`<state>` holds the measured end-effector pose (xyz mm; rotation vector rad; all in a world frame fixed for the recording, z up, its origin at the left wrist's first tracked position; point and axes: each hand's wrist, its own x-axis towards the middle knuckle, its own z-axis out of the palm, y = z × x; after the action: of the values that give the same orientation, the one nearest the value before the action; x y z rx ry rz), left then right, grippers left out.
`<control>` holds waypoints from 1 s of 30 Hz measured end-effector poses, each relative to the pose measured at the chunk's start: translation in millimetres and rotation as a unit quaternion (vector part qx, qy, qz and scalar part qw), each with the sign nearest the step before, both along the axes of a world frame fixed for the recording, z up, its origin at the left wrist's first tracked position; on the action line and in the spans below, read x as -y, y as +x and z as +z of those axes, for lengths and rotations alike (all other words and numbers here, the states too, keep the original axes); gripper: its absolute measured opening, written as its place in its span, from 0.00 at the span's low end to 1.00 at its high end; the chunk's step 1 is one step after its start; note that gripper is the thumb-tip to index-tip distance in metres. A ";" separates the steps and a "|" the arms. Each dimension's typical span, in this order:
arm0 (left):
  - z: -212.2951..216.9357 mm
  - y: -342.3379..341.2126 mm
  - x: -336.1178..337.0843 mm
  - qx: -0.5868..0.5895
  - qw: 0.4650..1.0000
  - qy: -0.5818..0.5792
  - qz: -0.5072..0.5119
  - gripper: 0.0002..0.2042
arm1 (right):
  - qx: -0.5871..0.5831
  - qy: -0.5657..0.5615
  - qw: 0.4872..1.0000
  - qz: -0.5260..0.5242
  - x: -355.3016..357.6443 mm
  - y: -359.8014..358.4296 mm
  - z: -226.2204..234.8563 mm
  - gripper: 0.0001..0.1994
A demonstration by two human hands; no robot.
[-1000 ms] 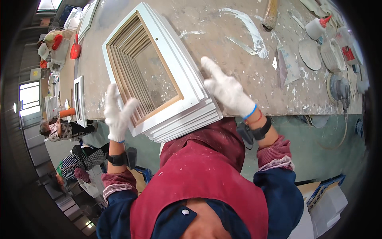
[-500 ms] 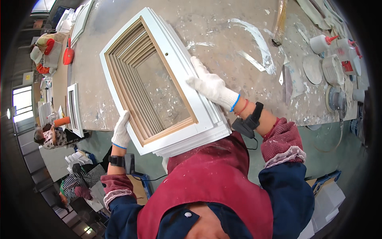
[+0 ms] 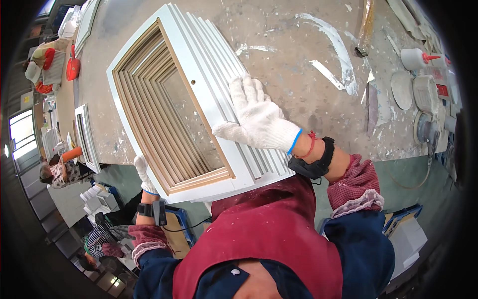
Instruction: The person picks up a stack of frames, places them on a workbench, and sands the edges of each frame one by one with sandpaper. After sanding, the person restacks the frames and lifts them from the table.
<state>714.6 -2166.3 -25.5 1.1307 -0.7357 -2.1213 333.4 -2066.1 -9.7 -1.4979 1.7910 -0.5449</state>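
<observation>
A stack of white rectangular frames (image 3: 219, 175), open in the middle with brown inner edges, lies tilted across the near edge of the worktable. Its layers are fanned out on the right side like steps. My right hand (image 3: 256, 119), in a white knitted glove, lies against those stepped edges with fingers stretched out and its thumb over the top frame's face. My left hand (image 3: 143, 174), gloved too, is at the stack's lower left edge. Most of its fingers are hidden by the frame, so its grip does not show.
The worktable (image 3: 298, 79) is spotted with white paint. Glue bottles with red tips (image 3: 416, 59), a white tub (image 3: 426, 93) and a corded sander (image 3: 426, 125) stand at the right. A red dustpan-like tool (image 3: 73, 66) lies far left. Two people (image 3: 57, 172) are beyond the left side.
The frames have fanned out further on the right side and shifted left. My right hand has flattened against the stack's side. My left hand has slid down and left, its thumb off the top frame.
</observation>
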 end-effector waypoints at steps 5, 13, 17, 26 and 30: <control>19.1 -7.9 -5.8 0.069 0.996 0.036 0.040 0.34 | -0.034 0.012 0.999 0.003 0.9 1.8 3.5 0.58; 43.2 8.3 -21.1 0.306 0.950 -0.054 -0.025 0.16 | -0.008 0.010 1.000 -0.020 -1.8 2.7 5.4 0.59; 34.5 22.3 -16.3 0.332 0.943 -0.008 0.011 0.13 | -0.010 0.040 0.999 -0.017 4.9 5.6 14.6 0.59; 58.6 -2.6 -11.7 0.457 0.873 -0.136 -0.103 0.24 | 0.105 -0.241 0.959 -0.108 -62.9 -78.4 31.8 0.29; 89.6 -47.7 -43.5 0.538 0.640 -0.528 -0.150 0.38 | -0.251 -0.287 0.885 -0.267 -143.4 -133.1 3.7 0.28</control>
<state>666.9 -2122.8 64.1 1.4375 -2.3860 -0.5232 200.4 -1922.7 -6.1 -1.6081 2.6502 -1.1157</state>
